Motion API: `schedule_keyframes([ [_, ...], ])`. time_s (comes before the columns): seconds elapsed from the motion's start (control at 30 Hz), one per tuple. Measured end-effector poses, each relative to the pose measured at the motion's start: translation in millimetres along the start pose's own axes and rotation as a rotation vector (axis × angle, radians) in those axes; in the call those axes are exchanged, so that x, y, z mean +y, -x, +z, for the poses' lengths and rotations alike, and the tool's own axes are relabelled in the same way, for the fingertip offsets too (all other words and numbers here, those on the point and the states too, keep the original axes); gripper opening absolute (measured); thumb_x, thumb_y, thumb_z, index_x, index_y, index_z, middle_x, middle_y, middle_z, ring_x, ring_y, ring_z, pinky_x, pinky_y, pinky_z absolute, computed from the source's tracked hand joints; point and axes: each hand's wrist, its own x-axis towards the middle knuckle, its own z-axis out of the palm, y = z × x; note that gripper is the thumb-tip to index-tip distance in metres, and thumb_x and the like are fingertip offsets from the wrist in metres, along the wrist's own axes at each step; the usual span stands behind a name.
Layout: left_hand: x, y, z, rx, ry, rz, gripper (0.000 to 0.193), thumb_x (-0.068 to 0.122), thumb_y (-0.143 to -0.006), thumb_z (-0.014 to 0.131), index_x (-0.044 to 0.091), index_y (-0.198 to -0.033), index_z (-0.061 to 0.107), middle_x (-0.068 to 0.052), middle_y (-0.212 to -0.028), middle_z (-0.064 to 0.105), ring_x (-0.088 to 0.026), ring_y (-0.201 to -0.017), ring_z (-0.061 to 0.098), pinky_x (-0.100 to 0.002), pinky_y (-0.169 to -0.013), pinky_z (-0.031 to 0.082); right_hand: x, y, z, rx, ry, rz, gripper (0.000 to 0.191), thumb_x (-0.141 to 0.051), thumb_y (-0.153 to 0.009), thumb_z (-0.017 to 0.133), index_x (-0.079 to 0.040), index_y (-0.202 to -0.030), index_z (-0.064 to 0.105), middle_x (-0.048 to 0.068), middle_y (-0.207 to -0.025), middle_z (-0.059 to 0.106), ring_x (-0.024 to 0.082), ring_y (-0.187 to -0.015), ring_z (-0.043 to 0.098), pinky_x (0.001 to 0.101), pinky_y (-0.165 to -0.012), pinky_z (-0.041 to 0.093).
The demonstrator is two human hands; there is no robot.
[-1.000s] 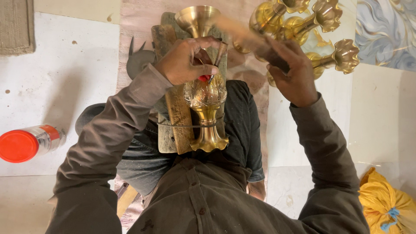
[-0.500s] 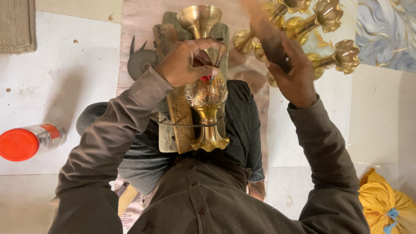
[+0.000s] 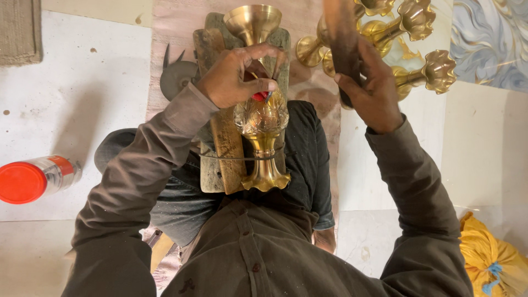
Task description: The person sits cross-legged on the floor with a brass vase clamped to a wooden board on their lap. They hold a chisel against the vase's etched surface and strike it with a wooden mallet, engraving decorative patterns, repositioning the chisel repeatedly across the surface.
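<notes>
With the left hand (image 3: 231, 82) pinching a small chisel (image 3: 263, 94) against the brass lamp (image 3: 261, 118) and the right hand (image 3: 374, 91) clenched around a raised wooden mallet (image 3: 338, 38), the engraving looks mid-way, the stem below seemingly plain.

brass stands (image 3: 259, 118): 4 | red-capped jar (image 3: 34, 179): 1 | yellow bag (image 3: 489, 258): 1

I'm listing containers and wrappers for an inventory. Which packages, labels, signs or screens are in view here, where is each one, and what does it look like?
Jar: lying on its side on the pale floor at far left; round, clear body with a red band label and an orange-red lid.
Bag: bottom right corner on the floor; bunched yellow sack tied with a blue string.
No signs or screens in view.
</notes>
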Motion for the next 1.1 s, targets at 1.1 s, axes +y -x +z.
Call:
schedule_keyframes([
  [1.1,-1,8,6,0.072,0.037,-0.149,0.062,0.020,-0.094,0.081,0.002,-0.146,0.053,-0.015,-0.103,0.076,-0.021,-0.089,0.076,-0.035,-0.084,0.065,-17,-10,-6,-0.076,0.477,-0.119,0.072,0.015,-0.092,0.064,-0.010,-0.158,0.052,0.016,-0.126,0.061,0.027,-0.113,0.067,0.0362,-0.098,0.060],
])
